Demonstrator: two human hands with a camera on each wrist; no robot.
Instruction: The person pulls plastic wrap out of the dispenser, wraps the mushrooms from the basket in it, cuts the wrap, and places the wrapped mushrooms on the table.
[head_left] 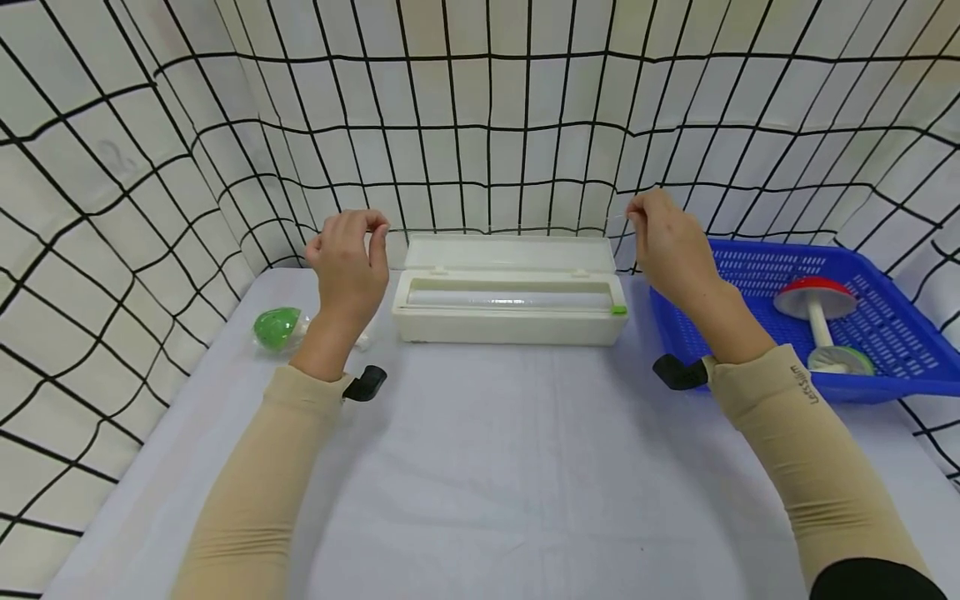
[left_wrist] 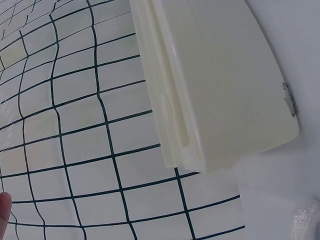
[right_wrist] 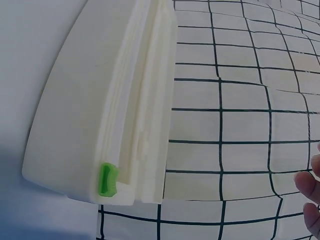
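Note:
Both hands are raised at the far side of the table, one beyond each end of a white cling film dispenser (head_left: 510,327). Its lid (head_left: 510,252) stands open, and a roll of cling film (head_left: 510,298) lies inside. My left hand (head_left: 348,258) has thumb and fingertips pinched together, and so does my right hand (head_left: 670,246). Between them the clear cling film (left_wrist: 5,122) is nearly invisible, showing only as shiny creases in the left wrist view. A green slider (right_wrist: 108,180) sits at the dispenser's right end.
On the right, a blue basket (head_left: 750,260) holds a white-stemmed object with a red top (head_left: 813,292). Left of the dispenser, partly behind the left wrist, lies a green item in clear wrapping (head_left: 277,327). Black wire mesh (head_left: 487,127) borders the white-covered table.

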